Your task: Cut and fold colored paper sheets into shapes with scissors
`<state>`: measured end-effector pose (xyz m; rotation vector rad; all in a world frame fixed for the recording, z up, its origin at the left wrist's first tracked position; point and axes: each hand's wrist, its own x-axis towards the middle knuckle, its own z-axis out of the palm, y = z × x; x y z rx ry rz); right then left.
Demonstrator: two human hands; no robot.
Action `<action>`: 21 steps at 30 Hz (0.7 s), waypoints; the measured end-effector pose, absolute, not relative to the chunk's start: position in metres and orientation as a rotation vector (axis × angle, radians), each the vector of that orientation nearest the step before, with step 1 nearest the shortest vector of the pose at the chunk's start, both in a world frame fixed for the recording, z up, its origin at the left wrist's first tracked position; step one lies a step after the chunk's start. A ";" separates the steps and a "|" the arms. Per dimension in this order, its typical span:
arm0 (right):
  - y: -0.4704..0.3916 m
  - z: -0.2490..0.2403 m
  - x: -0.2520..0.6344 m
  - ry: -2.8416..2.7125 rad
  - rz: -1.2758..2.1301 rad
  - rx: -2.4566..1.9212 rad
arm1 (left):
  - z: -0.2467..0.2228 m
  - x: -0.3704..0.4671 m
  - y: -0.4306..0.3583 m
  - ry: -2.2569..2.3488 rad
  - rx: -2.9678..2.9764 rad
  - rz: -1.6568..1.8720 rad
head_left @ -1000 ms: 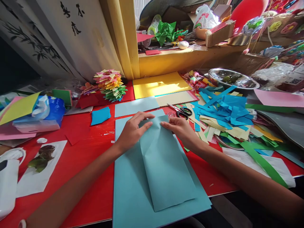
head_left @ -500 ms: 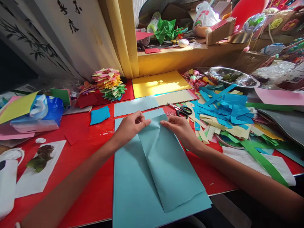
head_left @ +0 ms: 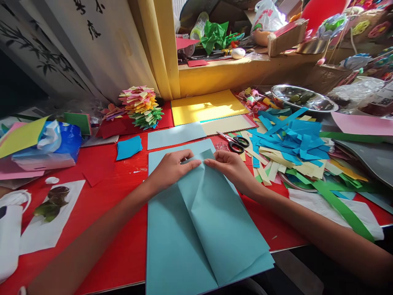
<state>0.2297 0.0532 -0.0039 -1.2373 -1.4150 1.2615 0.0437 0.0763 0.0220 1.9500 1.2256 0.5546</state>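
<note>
A light blue sheet (head_left: 225, 221), folded over lengthwise and creased near its top, lies on a larger stack of the same blue paper (head_left: 172, 241). My left hand (head_left: 175, 166) pinches the top edge of the folded sheet between thumb and fingers. Close beside it, my right hand (head_left: 229, 164) grips the same edge, the two thumb tips almost touching. Black-handled scissors (head_left: 238, 144) lie just beyond my right hand. Past the stack are a pale blue strip (head_left: 175, 135) and a yellow sheet (head_left: 208, 107).
On the red table (head_left: 119, 229), cut paper strips (head_left: 294, 141) and a metal bowl (head_left: 303, 98) lie right. Left are blue squares (head_left: 129, 147), a tissue pack (head_left: 66, 143) and a white device (head_left: 10, 241). A folded-paper model (head_left: 143, 106) stands behind.
My left hand has moved right along the top edge, closer to my right hand. The folded sheet's lower end has shifted right and toward me.
</note>
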 end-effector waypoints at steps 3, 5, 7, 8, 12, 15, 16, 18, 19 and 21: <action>0.053 -0.004 0.229 -1.419 1.292 -1.169 | 0.023 0.045 0.074 1.211 1.963 0.565; 0.052 -0.003 0.229 -1.407 1.329 -1.133 | 0.023 0.046 0.074 1.204 1.972 0.562; 0.052 -0.002 0.229 -1.399 1.360 -1.127 | 0.023 0.047 0.074 1.207 1.981 0.556; 0.052 -0.001 0.229 -1.394 1.375 -1.130 | 0.023 0.047 0.074 1.207 1.983 0.553; 0.051 0.000 0.230 -1.364 1.396 -1.146 | 0.023 0.048 0.072 1.203 1.967 0.534; 0.052 -0.001 0.230 -1.349 1.411 -1.150 | 0.023 0.048 0.071 1.200 1.954 0.530; 0.051 -0.002 0.230 -1.340 1.425 -1.143 | 0.023 0.048 0.071 1.196 1.953 0.533; 0.051 -0.002 0.230 -1.318 1.450 -1.130 | 0.023 0.049 0.071 1.189 1.953 0.548; 0.051 -0.001 0.231 -1.309 1.459 -1.125 | 0.022 0.049 0.071 1.186 1.954 0.556; 0.051 -0.001 0.231 -1.300 1.463 -1.125 | 0.021 0.050 0.071 1.185 1.956 0.568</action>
